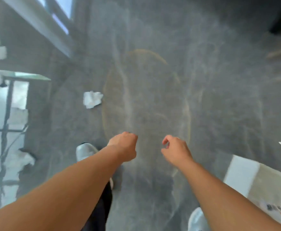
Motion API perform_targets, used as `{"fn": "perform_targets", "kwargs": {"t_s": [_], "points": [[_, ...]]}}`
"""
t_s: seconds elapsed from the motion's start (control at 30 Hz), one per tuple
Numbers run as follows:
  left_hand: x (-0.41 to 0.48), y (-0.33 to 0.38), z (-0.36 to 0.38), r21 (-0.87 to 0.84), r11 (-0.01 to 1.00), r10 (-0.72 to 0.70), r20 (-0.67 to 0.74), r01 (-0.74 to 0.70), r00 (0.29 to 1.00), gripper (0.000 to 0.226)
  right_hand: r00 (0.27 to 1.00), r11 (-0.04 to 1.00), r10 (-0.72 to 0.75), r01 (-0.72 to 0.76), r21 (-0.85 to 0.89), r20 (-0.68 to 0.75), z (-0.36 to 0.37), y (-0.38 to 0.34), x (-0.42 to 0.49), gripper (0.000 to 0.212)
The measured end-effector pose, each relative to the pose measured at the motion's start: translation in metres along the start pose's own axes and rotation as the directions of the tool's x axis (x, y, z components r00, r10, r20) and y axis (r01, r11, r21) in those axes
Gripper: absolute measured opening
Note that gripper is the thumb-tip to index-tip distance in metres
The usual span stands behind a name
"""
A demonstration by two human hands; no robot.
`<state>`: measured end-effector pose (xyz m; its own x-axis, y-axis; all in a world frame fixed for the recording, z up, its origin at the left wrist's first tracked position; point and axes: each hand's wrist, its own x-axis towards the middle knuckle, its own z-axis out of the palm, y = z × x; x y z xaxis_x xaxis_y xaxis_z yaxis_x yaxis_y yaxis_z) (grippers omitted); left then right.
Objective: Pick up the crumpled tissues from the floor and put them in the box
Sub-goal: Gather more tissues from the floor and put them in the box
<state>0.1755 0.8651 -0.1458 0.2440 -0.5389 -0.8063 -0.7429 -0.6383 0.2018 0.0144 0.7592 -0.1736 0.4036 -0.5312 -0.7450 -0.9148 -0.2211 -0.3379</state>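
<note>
Two bare forearms are extended forward and down over a grey, scuffed floor [219, 80]. The left hand [123, 145] is curled into a loose fist, knuckles forward; whether anything is enclosed in it cannot be told. The right hand [175, 150] is half curled, thumb and forefinger drawn near each other, and nothing is seen held between them. The two hands are kept apart, side by side, at mid-frame.

One crumpled tissue [92, 99] is seen lying on the floor, ahead of the hands and off to the left. It is a white, roughly squarish wad with no clear long axis, so no turning of the wrist is likely to be needed. The left hand is judged the nearer of the two; a reach forward and leftward would be called for.

A cardboard box [256, 184] is partly seen at the lower right edge, beside the right forearm, well apart from the tissue. Pale shoes are glimpsed below the arms
</note>
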Motion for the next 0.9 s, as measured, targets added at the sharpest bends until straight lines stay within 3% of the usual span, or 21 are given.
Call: {"fn": "perform_targets", "kwargs": {"t_s": [0.3, 0.57, 0.73, 0.87, 0.9], "points": [[-0.035, -0.271, -0.085, -0.081, 0.957, -0.278, 0.012, 0.278, 0.960, 0.027, 0.976, 0.965, -0.180, 0.199, -0.172, 0.120, 0.047, -0.275, 0.071, 0.034], [-0.001, -0.387, -0.100, -0.366, 0.809, -0.495, -0.002, 0.460, 0.869, 0.034, 0.980, 0.938, -0.161, 0.190, -0.291, 0.121, 0.079, -0.365, 0.125, 0.052], [0.049, -0.449, -0.058, -0.528, 0.648, -0.688, -0.096, 0.548, 0.720, 0.056, 0.966, 0.860, -0.218, 0.258, -0.441, 0.141, 0.129, -0.365, 0.178, 0.060], [0.095, -0.512, -0.002, -0.677, 0.417, -0.876, -0.123, 0.606, 0.466, 0.074, 0.943, 0.785, -0.300, 0.330, -0.523, 0.145, 0.191, -0.349, 0.229, 0.064], [0.107, -0.526, 0.009, -0.686, 0.394, -0.892, -0.125, 0.611, 0.435, 0.078, 0.931, 0.751, -0.337, 0.357, -0.556, 0.142, 0.206, -0.342, 0.240, 0.064]]}}
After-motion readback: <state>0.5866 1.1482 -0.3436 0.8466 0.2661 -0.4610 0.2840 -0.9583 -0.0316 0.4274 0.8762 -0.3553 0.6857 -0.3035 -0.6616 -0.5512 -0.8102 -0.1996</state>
